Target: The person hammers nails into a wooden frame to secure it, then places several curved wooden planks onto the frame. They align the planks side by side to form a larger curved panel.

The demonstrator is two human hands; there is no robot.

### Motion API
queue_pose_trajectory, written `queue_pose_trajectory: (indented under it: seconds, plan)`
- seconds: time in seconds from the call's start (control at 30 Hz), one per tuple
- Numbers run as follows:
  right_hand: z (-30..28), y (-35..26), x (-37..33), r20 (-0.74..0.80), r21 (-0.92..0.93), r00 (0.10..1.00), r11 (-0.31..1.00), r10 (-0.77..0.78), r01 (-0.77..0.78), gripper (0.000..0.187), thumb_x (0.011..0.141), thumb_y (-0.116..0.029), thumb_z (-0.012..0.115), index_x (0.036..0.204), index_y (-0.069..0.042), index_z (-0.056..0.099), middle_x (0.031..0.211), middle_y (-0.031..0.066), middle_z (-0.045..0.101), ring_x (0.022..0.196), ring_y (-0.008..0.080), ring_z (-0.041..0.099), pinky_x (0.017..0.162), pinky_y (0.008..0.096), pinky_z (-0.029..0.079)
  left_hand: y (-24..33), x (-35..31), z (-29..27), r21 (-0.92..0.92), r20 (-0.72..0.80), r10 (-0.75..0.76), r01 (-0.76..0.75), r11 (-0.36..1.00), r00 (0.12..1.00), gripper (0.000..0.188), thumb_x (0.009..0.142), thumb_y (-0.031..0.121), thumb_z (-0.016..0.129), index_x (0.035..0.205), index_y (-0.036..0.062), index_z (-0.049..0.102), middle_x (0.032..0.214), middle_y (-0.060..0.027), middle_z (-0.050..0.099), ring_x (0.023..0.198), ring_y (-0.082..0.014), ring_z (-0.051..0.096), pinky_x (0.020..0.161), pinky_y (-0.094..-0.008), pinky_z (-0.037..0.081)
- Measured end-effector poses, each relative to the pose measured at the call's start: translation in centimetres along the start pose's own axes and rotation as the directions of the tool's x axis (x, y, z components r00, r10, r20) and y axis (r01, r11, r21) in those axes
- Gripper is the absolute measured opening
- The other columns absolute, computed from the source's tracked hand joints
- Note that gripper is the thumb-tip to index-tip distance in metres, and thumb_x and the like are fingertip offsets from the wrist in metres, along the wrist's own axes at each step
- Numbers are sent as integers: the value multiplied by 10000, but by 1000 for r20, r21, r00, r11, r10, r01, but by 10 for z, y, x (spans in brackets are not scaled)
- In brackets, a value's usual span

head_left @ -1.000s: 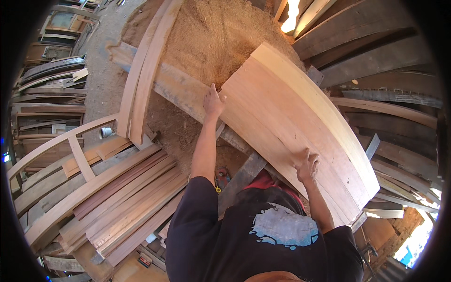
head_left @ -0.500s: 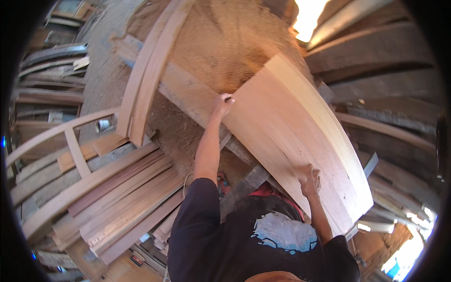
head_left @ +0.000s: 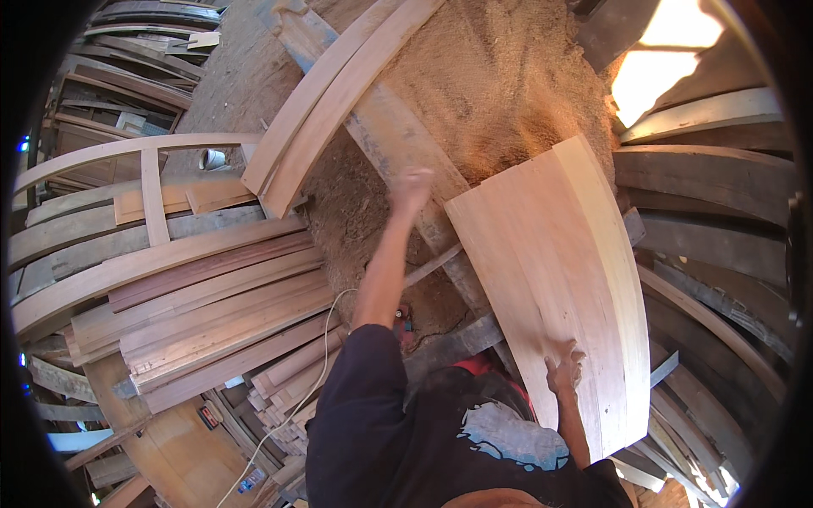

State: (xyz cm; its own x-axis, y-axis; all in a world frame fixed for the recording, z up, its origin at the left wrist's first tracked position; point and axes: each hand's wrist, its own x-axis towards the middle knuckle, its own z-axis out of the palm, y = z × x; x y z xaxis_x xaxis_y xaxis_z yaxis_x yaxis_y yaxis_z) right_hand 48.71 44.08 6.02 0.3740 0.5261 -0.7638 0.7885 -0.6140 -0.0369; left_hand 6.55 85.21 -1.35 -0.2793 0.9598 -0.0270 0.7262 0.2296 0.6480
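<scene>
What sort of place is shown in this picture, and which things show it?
It looks like a woodworking shop: cut boards lie stacked at the left, a wide wooden panel is under the right hand, and what seems to be a sawdust heap spreads beyond.

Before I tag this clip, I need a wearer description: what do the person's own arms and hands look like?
The left hand and right hand are both gloveless; motion blur hides the left one's finer detail. The left sleeve is dark, plain and short, leaving the forearm bare. The right sleeve is dark too. Both belong to a dark shirt with a pale grey and blue print.
</scene>
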Motion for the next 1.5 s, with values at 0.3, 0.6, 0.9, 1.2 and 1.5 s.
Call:
queue_pose_trajectory:
  seconds: [0.3,0.6,0.9,1.2,1.5]
  plan:
    - [-6,4,0,52,-14,998,1000,19,-19,979,939,-437,658,1628,-116,41,1562,436,174,1356,588,394,1135,575,326,-262,13,-191,-897,40,-935,426,122,353,1072,851,548,768,1566,141,81,1545,-273,324,1378,-441,427,1050,-637,449]
    - [-7,12,9,57,-43,998,999,-21,24,984,938,-451,647,1612,-40,60,1538,430,254,1349,557,418,1127,556,342,-334,76,-217,-969,2,-839,208,132,544,581,956,340,707,1407,57,473,1328,-167,587,1241,-324,549,1097,-549,408]
    - [-88,-87,5,176,-157,973,972,-146,175,558,950,-440,615,1271,17,631,1233,262,660,1190,411,621,1009,495,482,-193,-40,-224,-919,342,-598,391,-53,725,392,962,257,645,1278,51,537,1109,-118,644,875,-262,675,661,-391,632]
    - [-62,-329,41,-217,785,799,387,-561,484,674,967,-380,660,1410,90,470,1231,309,661,1103,360,673,926,465,520,58,-236,-85,-407,753,71,548,-730,654,367,894,170,762,1204,20,635,1116,-137,720,1048,-298,701,949,-442,604]
    - [-104,-296,11,-132,248,858,822,-496,513,658,909,-353,636,1405,52,486,1223,330,635,1196,461,599,1036,495,459,94,-309,-12,-125,801,370,736,-665,470,339,937,347,724,1127,73,669,1009,-78,749,896,-252,745,886,-502,598]
